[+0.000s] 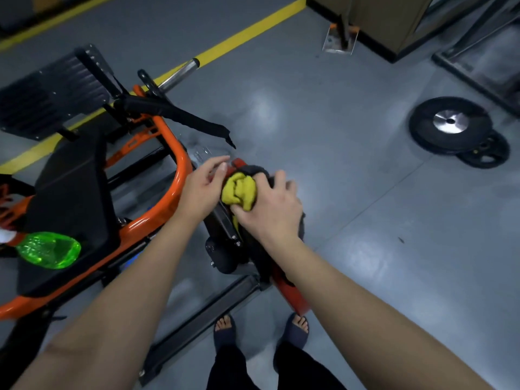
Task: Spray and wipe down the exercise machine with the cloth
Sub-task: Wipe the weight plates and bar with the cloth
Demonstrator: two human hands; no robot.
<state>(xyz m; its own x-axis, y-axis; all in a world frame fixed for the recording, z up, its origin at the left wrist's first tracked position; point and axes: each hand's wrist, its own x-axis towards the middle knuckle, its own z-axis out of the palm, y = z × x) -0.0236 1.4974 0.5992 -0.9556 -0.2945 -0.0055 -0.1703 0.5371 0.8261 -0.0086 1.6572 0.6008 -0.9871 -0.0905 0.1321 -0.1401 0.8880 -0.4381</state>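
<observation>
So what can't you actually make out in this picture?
All in the head view:
The machine part being wiped: covered by the cloth and the right hand.
The spray bottle nozzle: partly cut off by the left edge.
Whether the left hand touches the machine: its fingers are blurred.
Markings on the weight plates: too small.
The metal frame at top right: blurred, cut off by the edge.

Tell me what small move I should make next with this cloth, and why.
Probably rub the yellow cloth across the black pad beneath it. The right hand grips it bunched against that pad, the left hand sits open beside it, and the green spray bottle lies on the seat.
</observation>
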